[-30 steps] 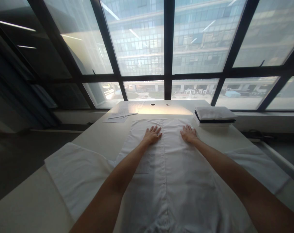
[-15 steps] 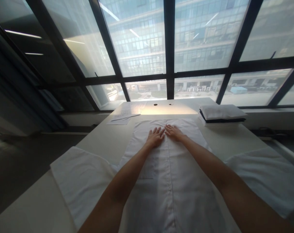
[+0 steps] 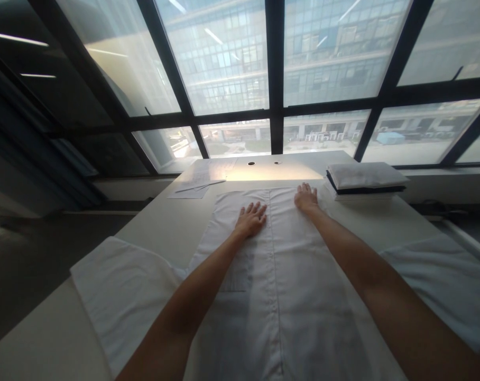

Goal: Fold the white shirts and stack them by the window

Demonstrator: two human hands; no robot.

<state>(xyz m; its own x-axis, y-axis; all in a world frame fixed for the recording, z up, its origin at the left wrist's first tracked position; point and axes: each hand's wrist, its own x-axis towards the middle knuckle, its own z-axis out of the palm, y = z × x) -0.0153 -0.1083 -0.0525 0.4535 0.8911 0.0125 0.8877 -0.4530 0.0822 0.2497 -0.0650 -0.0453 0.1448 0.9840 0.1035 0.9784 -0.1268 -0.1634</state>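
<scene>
A white button-front shirt (image 3: 248,317) lies spread on the table, its placket running up the middle and its hem at the far end. Short sleeves (image 3: 121,296) reach out at both sides. On the shirt left of the placket, my left hand (image 3: 251,219) rests flat with spread fingers. My right hand (image 3: 306,198) is at the far hem, toward the shirt's right corner, its fingers slightly bent with small gaps between them. Nothing shows held in either hand.
The white table (image 3: 153,227) stands against large windows. Papers (image 3: 196,185) lie at its far left. A stack of folded cloth (image 3: 365,177), white over black, sits at the far right. Two round holes (image 3: 251,163) are near the back edge.
My right hand has moved from beside the placket to the right and slightly farther away along the hem. My left hand has stayed on the shirt. The view has shifted a little.
</scene>
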